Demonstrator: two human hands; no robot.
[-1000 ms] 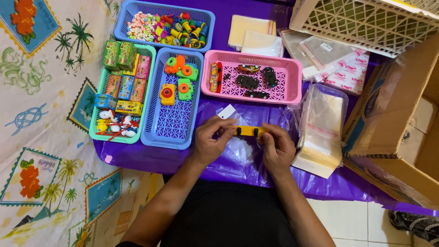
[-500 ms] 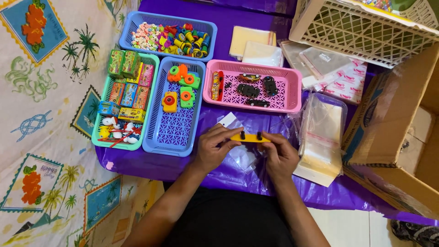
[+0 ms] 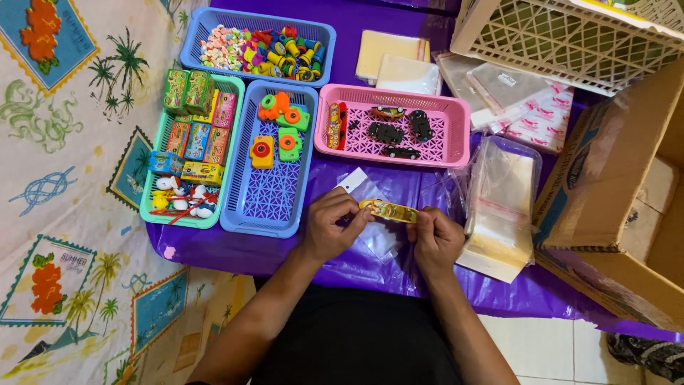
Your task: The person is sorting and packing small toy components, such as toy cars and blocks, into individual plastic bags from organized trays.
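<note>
Purple cloth (image 3: 235, 253) covers the desk in front of us, with a cardboard box (image 3: 605, 185) at three o'clock and a cream lattice crate (image 3: 570, 39) at one o'clock. Four baskets sit toward twelve: a blue one (image 3: 320, 32) of small mixed trinkets farthest out, a green one (image 3: 153, 214) of little boxes at ten o'clock, a blue one (image 3: 263, 207) with orange and green toys beside it, and a pink one (image 3: 442, 157) holding dark toy cars. A stack of clear bags (image 3: 499, 214) lies at two o'clock.

Both our hands meet at the centre, just short of the pink basket. The left hand (image 3: 329, 224) pinches one end of a small yellow skateboard (image 3: 388, 211) and the right hand (image 3: 436, 239) closes on the other end, so it hangs level between them, clear of the cloth. A thin clear bag (image 3: 377, 239) with a white header (image 3: 353, 180) lies under and behind it; whether a finger also holds that bag we cannot tell.

We judge the skateboard light, stiff and slightly slick, best taken by its ends or edges with fingertips. The bag looks limp and slippery, likely to cling and fold, so it would be best held at its mouth or header.
</note>
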